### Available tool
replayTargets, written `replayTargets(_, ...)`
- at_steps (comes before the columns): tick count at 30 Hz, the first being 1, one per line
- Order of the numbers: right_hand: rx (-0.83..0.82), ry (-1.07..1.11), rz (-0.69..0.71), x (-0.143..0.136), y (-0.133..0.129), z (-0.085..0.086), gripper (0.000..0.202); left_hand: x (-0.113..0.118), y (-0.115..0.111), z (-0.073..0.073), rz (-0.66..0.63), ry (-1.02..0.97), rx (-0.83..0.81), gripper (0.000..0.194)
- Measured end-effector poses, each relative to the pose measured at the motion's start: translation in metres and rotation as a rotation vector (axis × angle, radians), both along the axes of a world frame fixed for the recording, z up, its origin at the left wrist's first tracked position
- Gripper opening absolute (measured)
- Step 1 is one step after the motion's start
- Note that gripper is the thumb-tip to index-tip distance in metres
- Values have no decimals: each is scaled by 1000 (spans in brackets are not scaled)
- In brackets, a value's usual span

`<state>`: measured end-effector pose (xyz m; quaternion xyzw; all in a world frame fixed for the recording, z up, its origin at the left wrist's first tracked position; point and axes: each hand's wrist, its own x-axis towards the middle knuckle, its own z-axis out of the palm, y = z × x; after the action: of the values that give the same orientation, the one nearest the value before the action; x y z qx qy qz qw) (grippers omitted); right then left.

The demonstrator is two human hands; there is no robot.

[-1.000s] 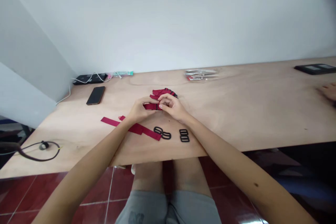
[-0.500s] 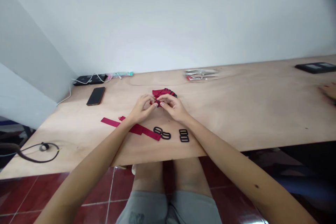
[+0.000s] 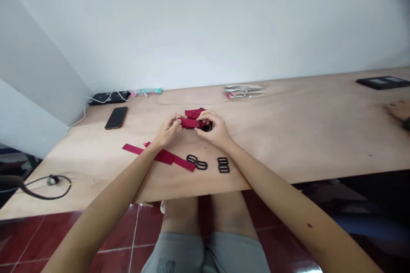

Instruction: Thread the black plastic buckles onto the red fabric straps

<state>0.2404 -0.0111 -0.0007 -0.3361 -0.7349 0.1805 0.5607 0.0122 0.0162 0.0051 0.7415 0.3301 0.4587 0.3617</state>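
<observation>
A red strap [image 3: 189, 123] is stretched between my two hands above the table. My left hand [image 3: 168, 129] pinches its left end. At its right end, my right hand [image 3: 215, 130] is closed around a black buckle [image 3: 206, 127], partly hidden by the fingers. Just behind lies a bundle of red straps with black parts [image 3: 194, 113], partly covered by my right hand. Nearer to me, flat red strap pieces [image 3: 165, 156] lie partly beneath my left forearm. Loose black slide buckles [image 3: 201, 165] rest beside them, and another pair of black slide buckles [image 3: 223, 165] lies further right.
A phone [image 3: 116, 117] lies at the left, before black adapters with a white cable [image 3: 109, 98]. Flat packets [image 3: 244, 91] are stacked by the wall. At the far right are a black device [image 3: 382, 82] and another person's hand [image 3: 400, 110]. A black cable [image 3: 48, 196] loops at the left edge.
My hands have moved apart, left hand leftward and right hand slightly rightward. A length of red strap now shows between them, with the black buckle at its right end.
</observation>
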Motion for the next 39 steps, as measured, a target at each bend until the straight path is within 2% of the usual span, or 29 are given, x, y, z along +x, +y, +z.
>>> replayTargets(5,-102,-19,-6,11,6,-7,29,-5,5,-7,-19,-107,-167,38)
replayTargets(7,-153,-49,-30,12,6,-10,37,-4,5,-9,-3,-119,-171,37)
replayTargets(9,-181,-77,-40,12,5,-12,39,-5,6,-9,32,-59,-130,35)
replayTargets(11,-194,-126,-32,12,3,-12,31,-10,9,-5,59,52,-107,34)
replayTargets(15,-189,-291,33,12,-1,-10,17,-30,7,12,136,222,-21,35)
replayTargets(17,-155,-361,75,13,-1,-9,13,-46,-4,21,127,313,50,33)
replayTargets(20,-126,-446,124,15,1,-7,10,-70,-33,28,-17,482,86,28)
replayTargets(25,-143,-442,107,15,-1,-4,14,-96,-79,21,-130,592,123,20)
replayTargets(28,-230,-389,278,12,-7,1,23,-98,-89,14,-102,608,116,17)
replayTargets(32,-350,-492,541,8,-14,6,33,-96,-91,11,-54,597,107,13)
replayTargets(36,-285,-600,600,5,-14,5,32,-95,-92,15,-27,597,82,11)
replayTargets(39,-300,-575,610,5,-13,3,28,-92,-86,23,-20,543,14,15)
